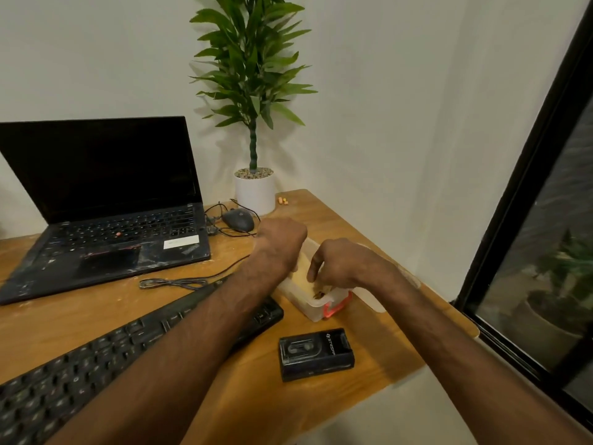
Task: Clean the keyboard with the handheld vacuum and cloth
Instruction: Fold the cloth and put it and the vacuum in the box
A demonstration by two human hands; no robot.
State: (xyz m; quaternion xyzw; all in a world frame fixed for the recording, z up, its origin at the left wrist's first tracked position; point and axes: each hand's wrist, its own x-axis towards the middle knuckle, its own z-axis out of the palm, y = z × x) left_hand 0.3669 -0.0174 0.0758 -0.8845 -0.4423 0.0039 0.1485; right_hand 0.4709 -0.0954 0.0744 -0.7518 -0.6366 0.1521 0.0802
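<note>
Clear box [316,308] on desk [385,342]: left hand [282,236] at its rim, grip unclear; right hand [343,261] pinches yellow contents [303,277], probably fetching the cloth for the keyboard [96,358].

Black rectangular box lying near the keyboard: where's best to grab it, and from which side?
From above, I'd pinch the black rectangular box across its two long edges: it lies flat on the wooden table, with nothing touching its sides.
</note>
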